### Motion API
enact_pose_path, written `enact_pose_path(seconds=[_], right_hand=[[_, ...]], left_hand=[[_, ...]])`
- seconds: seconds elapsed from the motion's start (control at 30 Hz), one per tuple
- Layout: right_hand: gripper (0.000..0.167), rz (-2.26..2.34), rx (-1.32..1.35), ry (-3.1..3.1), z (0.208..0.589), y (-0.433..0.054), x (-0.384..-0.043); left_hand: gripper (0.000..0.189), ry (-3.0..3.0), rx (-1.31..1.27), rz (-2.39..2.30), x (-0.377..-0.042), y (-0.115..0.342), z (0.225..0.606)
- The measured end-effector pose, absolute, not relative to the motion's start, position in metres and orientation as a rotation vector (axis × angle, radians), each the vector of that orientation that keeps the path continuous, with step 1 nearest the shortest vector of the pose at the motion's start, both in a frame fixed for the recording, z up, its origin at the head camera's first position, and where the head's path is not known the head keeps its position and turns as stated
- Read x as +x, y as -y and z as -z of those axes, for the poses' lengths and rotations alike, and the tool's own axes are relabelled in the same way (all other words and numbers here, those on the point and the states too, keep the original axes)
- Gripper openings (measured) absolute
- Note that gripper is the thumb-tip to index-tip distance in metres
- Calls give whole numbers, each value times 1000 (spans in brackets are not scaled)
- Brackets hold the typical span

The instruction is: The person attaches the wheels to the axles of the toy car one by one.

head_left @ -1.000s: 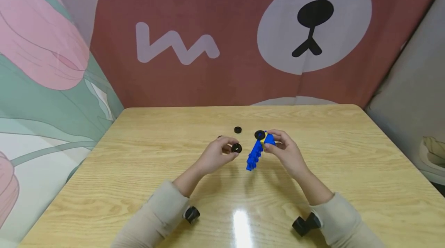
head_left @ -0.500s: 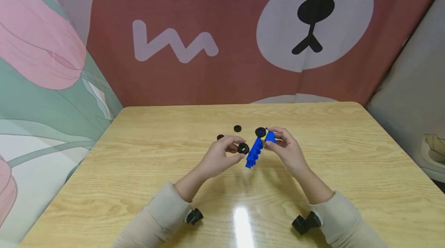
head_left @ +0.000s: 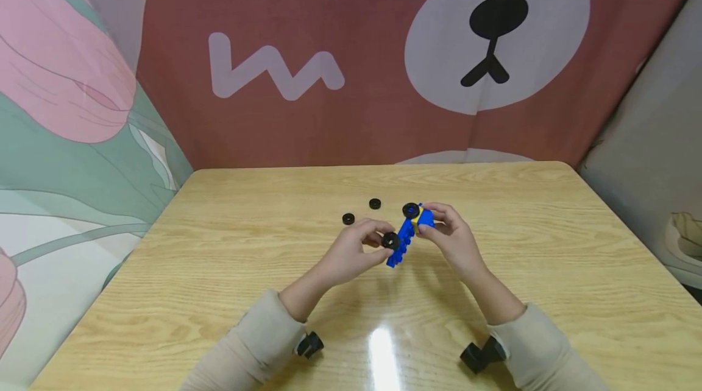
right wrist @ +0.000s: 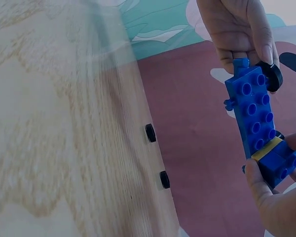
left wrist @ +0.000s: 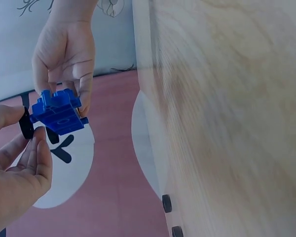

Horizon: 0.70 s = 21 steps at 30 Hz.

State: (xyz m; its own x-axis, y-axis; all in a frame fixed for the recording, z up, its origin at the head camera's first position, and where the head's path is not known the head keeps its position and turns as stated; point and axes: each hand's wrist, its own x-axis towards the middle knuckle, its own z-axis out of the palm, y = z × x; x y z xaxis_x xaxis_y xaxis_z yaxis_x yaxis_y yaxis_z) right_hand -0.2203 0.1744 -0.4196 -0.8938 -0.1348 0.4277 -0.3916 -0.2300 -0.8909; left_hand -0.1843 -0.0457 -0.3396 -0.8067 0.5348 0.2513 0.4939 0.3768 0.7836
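Observation:
My right hand [head_left: 452,239] grips the blue and yellow block end of a blue studded toy vehicle base [right wrist: 254,111], which is held tilted above the table. A black wheel [head_left: 410,211] sits at its far end, close to my right fingers. Between thumb and fingers my left hand [head_left: 356,251] pinches another black wheel [left wrist: 26,123]. That wheel is against the side of the base's near end, by a small axle peg. A bare peg [right wrist: 229,104] sticks out on the opposite side.
Two loose black wheels, a nearer wheel [head_left: 348,218] and a farther wheel [head_left: 375,203], lie on the wooden table [head_left: 247,214] beyond my left hand. A printed cloth [head_left: 373,123] hangs behind the table's far edge.
My left hand has moved right with its wheel, from apart to against the base. The nearer loose wheel has come into full view. My right hand has barely moved.

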Motion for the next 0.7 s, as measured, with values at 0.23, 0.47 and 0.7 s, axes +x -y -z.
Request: enact_pose_path(seconds=[0.23,0.47,0.7], right_hand=[[46,-2189,576,1880,431,-176,-226],[40,-2115,513,1934,450,-179,-236],[40,-2099,489,1912,449,-178,-234]], left_hand=[[33,-2549,983,-1421,-184,44,339],[33,-2505,1028,-1443,-184,44,341],[32,-2466,980,-1506,-184,43,343]])
